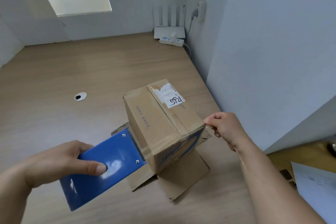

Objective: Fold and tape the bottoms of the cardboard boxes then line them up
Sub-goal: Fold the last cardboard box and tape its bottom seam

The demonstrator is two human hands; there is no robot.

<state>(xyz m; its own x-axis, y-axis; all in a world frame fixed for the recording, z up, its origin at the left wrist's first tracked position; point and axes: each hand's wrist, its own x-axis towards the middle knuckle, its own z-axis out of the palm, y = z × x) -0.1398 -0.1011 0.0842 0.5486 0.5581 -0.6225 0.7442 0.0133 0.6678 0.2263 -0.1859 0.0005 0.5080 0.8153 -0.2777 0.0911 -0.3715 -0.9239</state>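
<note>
Cardboard box [160, 123] sat mid-table, bottom up. My left hand [60, 162] gripped the dispenser [107, 165] against its near-left edge; right hand [225, 127] pinched the tape [183, 133] end. Slack could wrinkle it, or the box might tip.

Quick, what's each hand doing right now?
Left hand: closed around the blue tape dispenser.
Right hand: fingertips pinching the clear tape at the cardboard box edge.

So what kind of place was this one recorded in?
Probably an office or home workroom: a wood-grain desk with a cable grommet fills a corner between plain white walls, and a white router and power strip sit at the back.
</note>
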